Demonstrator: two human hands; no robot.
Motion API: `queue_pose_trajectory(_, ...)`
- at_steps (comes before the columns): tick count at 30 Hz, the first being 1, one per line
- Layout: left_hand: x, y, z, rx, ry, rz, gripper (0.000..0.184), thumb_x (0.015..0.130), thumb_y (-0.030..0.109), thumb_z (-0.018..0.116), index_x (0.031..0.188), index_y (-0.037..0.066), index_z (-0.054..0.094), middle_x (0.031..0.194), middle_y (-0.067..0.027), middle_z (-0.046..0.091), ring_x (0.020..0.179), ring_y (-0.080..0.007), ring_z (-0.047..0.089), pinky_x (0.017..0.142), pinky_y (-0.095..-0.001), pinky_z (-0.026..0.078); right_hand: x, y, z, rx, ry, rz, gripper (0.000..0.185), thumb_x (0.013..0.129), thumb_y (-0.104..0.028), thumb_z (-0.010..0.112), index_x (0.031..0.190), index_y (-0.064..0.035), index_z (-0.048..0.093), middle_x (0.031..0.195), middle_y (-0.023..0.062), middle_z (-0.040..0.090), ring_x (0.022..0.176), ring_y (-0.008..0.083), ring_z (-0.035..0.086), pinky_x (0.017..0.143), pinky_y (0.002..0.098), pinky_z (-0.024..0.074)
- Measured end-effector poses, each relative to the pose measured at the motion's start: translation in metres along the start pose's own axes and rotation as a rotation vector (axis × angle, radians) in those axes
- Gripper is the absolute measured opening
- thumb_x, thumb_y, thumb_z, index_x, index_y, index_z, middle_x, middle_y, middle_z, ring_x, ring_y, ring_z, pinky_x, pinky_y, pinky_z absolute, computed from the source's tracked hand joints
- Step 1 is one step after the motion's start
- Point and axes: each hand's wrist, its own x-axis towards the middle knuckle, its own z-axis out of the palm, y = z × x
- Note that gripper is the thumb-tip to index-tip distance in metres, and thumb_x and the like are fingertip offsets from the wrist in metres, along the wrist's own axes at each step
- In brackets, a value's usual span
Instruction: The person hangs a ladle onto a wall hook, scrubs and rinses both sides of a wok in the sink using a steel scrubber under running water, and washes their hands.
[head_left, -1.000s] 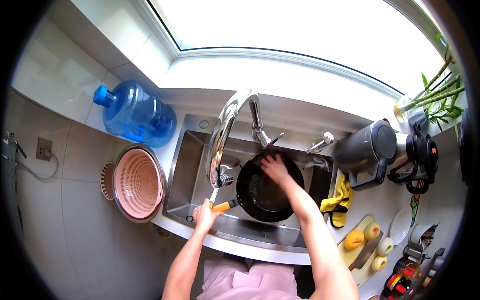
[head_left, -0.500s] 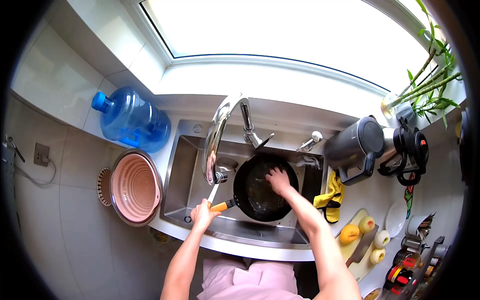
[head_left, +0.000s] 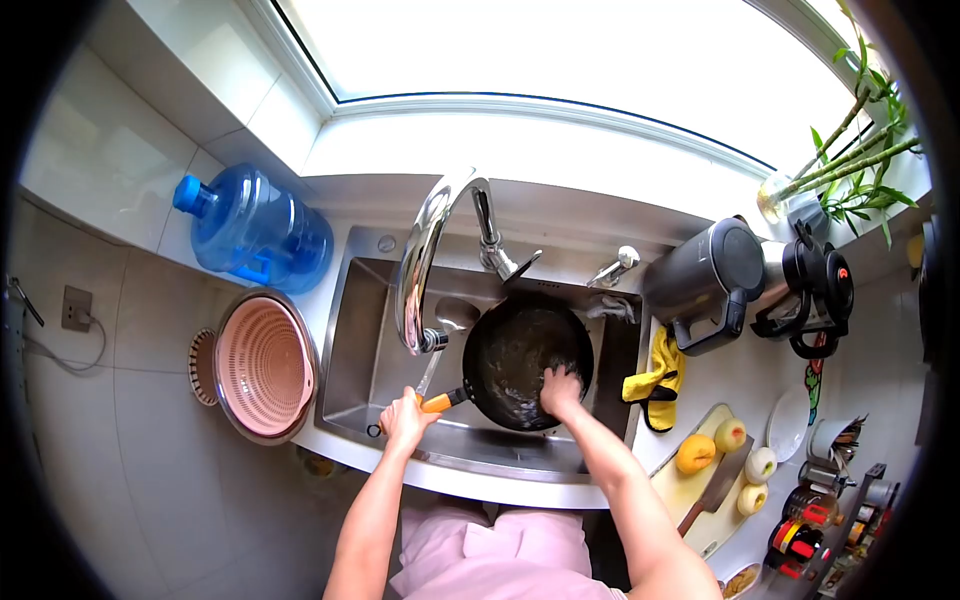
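Note:
A black frying pan [head_left: 505, 345] with an orange handle [head_left: 437, 404] sits in the steel sink [head_left: 375, 300], some water in its bowl. My left hand [head_left: 404, 422] is closed round the end of the handle. Water runs from the chrome faucet [head_left: 412, 290] down by that hand. My right hand [head_left: 562, 393] is inside the pan, at its near right side, fingers apart against the inner surface. Nothing shows in this hand, though its fingertips are blurred.
Left of the sink are a pink colander [head_left: 262, 365] and a blue water jug [head_left: 265, 230]. To the right are yellow gloves [head_left: 660, 385], a dark kettle [head_left: 705, 285] and a cutting board [head_left: 665, 480] with fruit and a cleaver [head_left: 722, 485]. A grey cloth [head_left: 612, 308] lies at the sink's back corner.
My right hand has moved down toward the near side of the pan. My left hand keeps its hold on the handle. The whole view has shifted slightly.

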Motion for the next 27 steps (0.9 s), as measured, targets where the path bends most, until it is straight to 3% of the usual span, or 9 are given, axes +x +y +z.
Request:
queue_pose_trajectory(4, 0.004, -0.001, 0.003, 0.016, -0.013, -0.008, 0.057, 0.059, 0.038, 0.084, 0.093, 0.004, 0.054, 0.081, -0.0179, 0.068, 0.080, -0.0351, 0.066, 0.069, -0.0454, 0.050, -0.017, -0.064, -0.014, 0.352, -0.332, 0.150, 0.045, 0.085, -0.022, 0.047, 0.127, -0.0054, 0.041, 0.127, 0.0269, 0.045, 0.106, 0.0407, 0.056, 0.089, 0.0477, 0.0464)
queue_pose_trajectory(7, 0.004, 0.000, 0.001, 0.014, -0.024, -0.023, 0.058, 0.058, 0.039, 0.084, 0.094, 0.005, 0.053, 0.082, -0.0177, 0.068, 0.081, -0.0351, 0.066, 0.069, -0.0455, 0.050, 0.010, -0.074, 0.001, 0.780, -0.150, -0.261, 0.050, 0.080, -0.015, 0.050, 0.129, -0.0077, 0.038, 0.122, 0.0257, 0.051, 0.108, 0.0390, 0.055, 0.093, 0.0472, 0.0439)
queue_pose_trajectory(9, 0.002, 0.000, -0.002, 0.011, -0.020, -0.022, 0.058, 0.058, 0.039, 0.083, 0.095, 0.005, 0.053, 0.082, -0.0178, 0.068, 0.081, -0.0352, 0.066, 0.070, -0.0456, 0.050, 0.016, -0.061, -0.038, 0.866, 0.043, -0.238, 0.056, 0.075, -0.015, 0.058, 0.128, -0.0045, 0.040, 0.117, 0.0219, 0.055, 0.108, 0.0350, 0.054, 0.090, 0.0428, 0.0460)
queue_pose_trajectory(13, 0.000, 0.000, 0.001, 0.004, -0.036, -0.066, 0.058, 0.059, 0.039, 0.083, 0.096, 0.005, 0.053, 0.083, -0.0181, 0.068, 0.083, -0.0352, 0.066, 0.072, -0.0454, 0.050, 0.045, -0.016, -0.050, 0.096, 0.348, -0.205, 0.048, 0.072, -0.013, 0.060, 0.119, -0.0061, 0.053, 0.104, 0.0106, 0.057, 0.099, 0.0278, 0.054, 0.073, 0.0395, 0.0498)
queue_pose_trajectory(17, 0.005, 0.000, 0.002, -0.018, -0.057, -0.049, 0.058, 0.058, 0.037, 0.084, 0.096, 0.005, 0.053, 0.083, -0.0185, 0.067, 0.083, -0.0351, 0.066, 0.072, -0.0452, 0.050, 0.030, 0.007, -0.017, -0.219, 0.243, -0.022, 0.022, 0.079, -0.018, 0.054, 0.095, -0.0080, 0.063, 0.101, 0.0063, 0.057, 0.097, 0.0220, 0.054, 0.068, 0.0358, 0.0485)
queue_pose_trajectory(21, 0.008, 0.000, 0.005, -0.013, -0.057, -0.049, 0.058, 0.057, 0.036, 0.084, 0.095, 0.004, 0.053, 0.083, -0.0186, 0.067, 0.083, -0.0352, 0.066, 0.072, -0.0454, 0.050, -0.007, -0.025, 0.019, -0.033, 0.110, -0.057, 0.020, 0.081, -0.015, 0.052, 0.094, -0.0060, 0.065, 0.095, 0.0077, 0.059, 0.096, 0.0236, 0.055, 0.069, 0.0366, 0.0493)
queue_pose_trajectory(23, 0.013, 0.000, 0.007, 0.000, -0.052, -0.024, 0.058, 0.057, 0.035, 0.085, 0.095, 0.004, 0.053, 0.082, -0.0187, 0.067, 0.083, -0.0354, 0.066, 0.072, -0.0453, 0.050, -0.016, -0.052, 0.002, 0.202, 0.001, -0.138, 0.026, 0.075, -0.005, 0.053, 0.099, -0.0036, 0.062, 0.094, 0.0095, 0.060, 0.095, 0.0252, 0.055, 0.071, 0.0393, 0.0512)
queue_pose_trajectory(25, 0.013, 0.000, 0.006, 0.008, -0.060, -0.031, 0.058, 0.057, 0.035, 0.085, 0.095, 0.004, 0.053, 0.081, -0.0189, 0.067, 0.082, -0.0356, 0.066, 0.072, -0.0452, 0.050, -0.009, -0.072, 0.005, 0.489, 0.323, -0.351, 0.029, 0.071, -0.002, 0.054, 0.100, -0.0021, 0.061, 0.096, 0.0100, 0.060, 0.094, 0.0270, 0.055, 0.075, 0.0414, 0.0502)
queue_pose_trajectory(27, 0.014, 0.003, 0.009, 0.013, -0.068, -0.034, 0.058, 0.058, 0.035, 0.084, 0.095, 0.004, 0.052, 0.081, -0.0190, 0.067, 0.082, -0.0358, 0.066, 0.072, -0.0451, 0.050, 0.024, -0.080, -0.001, 0.426, 0.437, -0.397, 0.031, 0.070, -0.005, 0.056, 0.101, -0.0043, 0.062, 0.095, 0.0074, 0.059, 0.095, 0.0255, 0.055, 0.075, 0.0394, 0.0492)
